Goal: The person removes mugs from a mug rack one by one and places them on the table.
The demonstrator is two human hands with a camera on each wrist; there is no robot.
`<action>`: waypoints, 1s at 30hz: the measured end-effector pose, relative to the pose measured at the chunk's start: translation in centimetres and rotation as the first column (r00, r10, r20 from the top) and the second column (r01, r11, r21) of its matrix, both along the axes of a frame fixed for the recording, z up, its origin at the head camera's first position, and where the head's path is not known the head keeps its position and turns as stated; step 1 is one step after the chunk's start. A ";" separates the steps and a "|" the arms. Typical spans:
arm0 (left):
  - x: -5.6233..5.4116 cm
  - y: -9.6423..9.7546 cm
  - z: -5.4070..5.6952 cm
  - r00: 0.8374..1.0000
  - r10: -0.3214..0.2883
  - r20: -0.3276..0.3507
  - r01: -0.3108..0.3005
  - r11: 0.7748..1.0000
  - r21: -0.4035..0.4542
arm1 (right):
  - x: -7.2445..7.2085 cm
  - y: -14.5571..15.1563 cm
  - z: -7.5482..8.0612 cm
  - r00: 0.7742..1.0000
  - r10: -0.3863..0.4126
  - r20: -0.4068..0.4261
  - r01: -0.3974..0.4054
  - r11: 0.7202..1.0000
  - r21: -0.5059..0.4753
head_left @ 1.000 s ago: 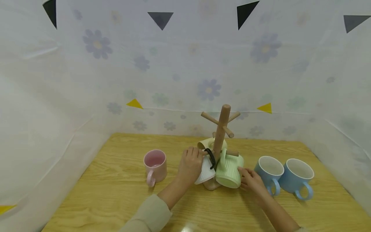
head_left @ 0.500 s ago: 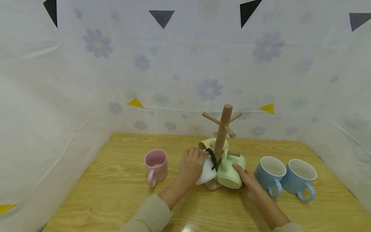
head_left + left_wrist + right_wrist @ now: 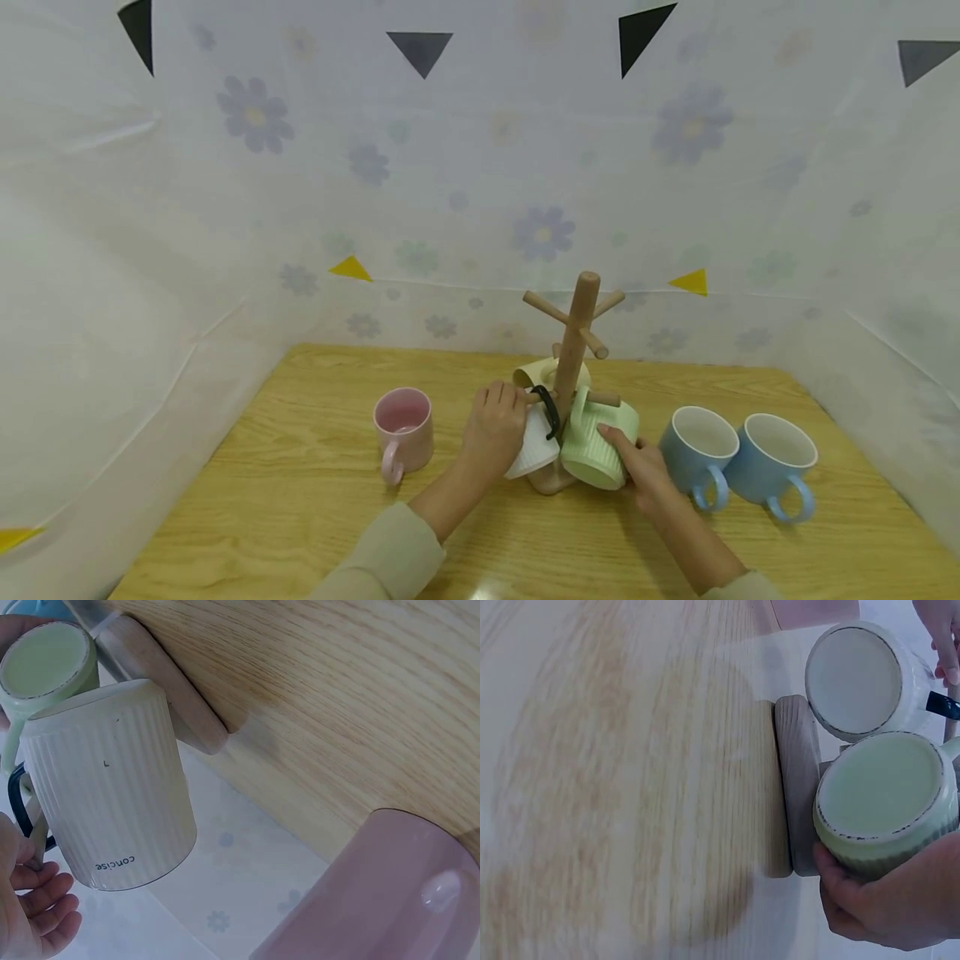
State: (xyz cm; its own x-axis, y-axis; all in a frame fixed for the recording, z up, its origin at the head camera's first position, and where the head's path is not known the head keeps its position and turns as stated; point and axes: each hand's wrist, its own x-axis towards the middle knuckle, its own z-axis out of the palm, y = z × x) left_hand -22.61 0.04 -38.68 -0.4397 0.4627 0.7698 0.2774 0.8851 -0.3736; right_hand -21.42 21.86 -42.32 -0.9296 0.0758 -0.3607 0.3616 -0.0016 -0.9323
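Note:
A wooden mug rack (image 3: 577,333) stands on the table with mugs on its lower pegs. My left hand (image 3: 495,425) pinches the end of the lower left peg (image 3: 35,859), thumb against fingertips. From that peg a ribbed white mug (image 3: 112,787) hangs tilted by its black handle (image 3: 551,408). My right hand (image 3: 641,467) grips a ribbed light green mug (image 3: 592,454), thumb on its side and fingers under it. The green mug's handle (image 3: 578,412) is up at the lower front peg. In the right wrist view its base (image 3: 885,787) faces the camera.
Behind the post a pale yellow mug (image 3: 534,372) hangs on the rack. Left of it a pink mug (image 3: 412,446) stands upright. Two blue mugs (image 3: 682,462) stand side by side close to my right forearm. Short upper pegs (image 3: 545,306) stick out above my hands.
My right hand has shifted its hold on the green mug, the thumb moving left onto its side. The green mug has tilted slightly. My left hand stays at the peg.

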 end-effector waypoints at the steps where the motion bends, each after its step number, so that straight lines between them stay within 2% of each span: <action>1: 0.0 0.0 0.0 1.000 0.000 0.001 0.000 1.000 0.000 | -0.2 0.2 -0.3 1.000 -0.009 -0.006 0.009 1.000 -0.015; 5: 0.1 0.0 0.0 1.000 0.003 0.011 -0.003 1.000 -0.003 | -0.4 0.6 -0.4 0.999 -0.031 -0.009 0.031 0.999 -0.033; 12: 0.1 0.0 0.0 1.000 0.011 0.028 -0.011 1.000 -0.017 | 0.6 0.5 1.3 0.998 -0.069 -0.001 0.069 0.997 0.030; 18: 0.2 0.0 0.0 0.999 0.013 0.041 -0.013 1.000 -0.008 | 0.9 0.8 1.8 0.995 -0.095 -0.020 0.096 0.995 0.020; 24: 0.1 0.0 0.1 0.998 0.015 0.054 -0.015 1.000 0.002 | 1.4 1.0 2.4 0.991 -0.125 -0.037 0.123 0.991 -0.045; 30: 0.0 0.0 0.0 1.000 -0.006 0.025 0.005 0.999 0.034 | 2.1 1.5 2.3 0.989 -0.146 -0.033 0.144 0.988 -0.052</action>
State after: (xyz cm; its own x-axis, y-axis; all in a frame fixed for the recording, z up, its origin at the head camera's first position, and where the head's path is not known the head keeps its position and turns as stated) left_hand -22.56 0.02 -38.66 -0.4568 0.4392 0.7736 0.2914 0.8955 -0.3363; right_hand -19.33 23.37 -40.00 -0.9228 0.1936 -0.3330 0.3195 -0.0980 -0.9425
